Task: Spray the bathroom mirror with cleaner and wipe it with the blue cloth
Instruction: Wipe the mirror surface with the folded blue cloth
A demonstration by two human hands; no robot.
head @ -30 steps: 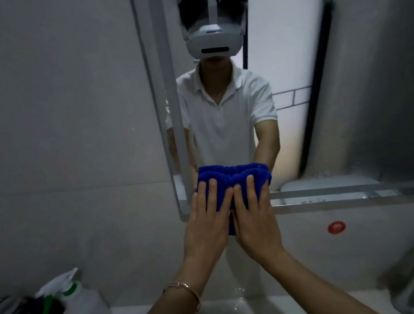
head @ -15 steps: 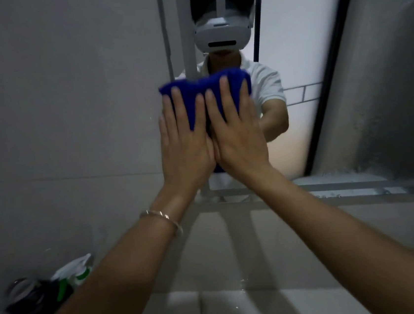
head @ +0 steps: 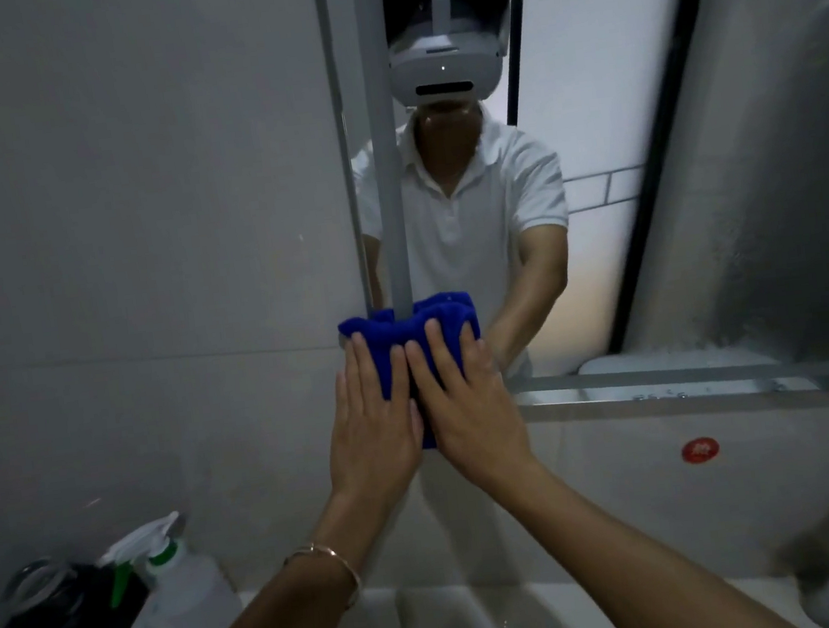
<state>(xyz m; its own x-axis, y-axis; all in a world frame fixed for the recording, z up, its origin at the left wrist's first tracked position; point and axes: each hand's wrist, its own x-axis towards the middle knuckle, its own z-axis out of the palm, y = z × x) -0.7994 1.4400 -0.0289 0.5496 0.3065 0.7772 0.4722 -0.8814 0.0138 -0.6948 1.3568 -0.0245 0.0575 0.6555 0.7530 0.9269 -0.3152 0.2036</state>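
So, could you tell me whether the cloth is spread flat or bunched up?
Bunched: the cloth shows thick, rumpled folds along its top edge.

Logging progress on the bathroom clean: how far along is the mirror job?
Spraying looks done: the spray bottle stands unheld at lower left, and the mirror shows mist. In hand: the left hand and right hand press the blue cloth flat against the mirror's lower left edge. Left: the hazy, speckled right side looks unwiped, so most of the glass probably needs wiping.
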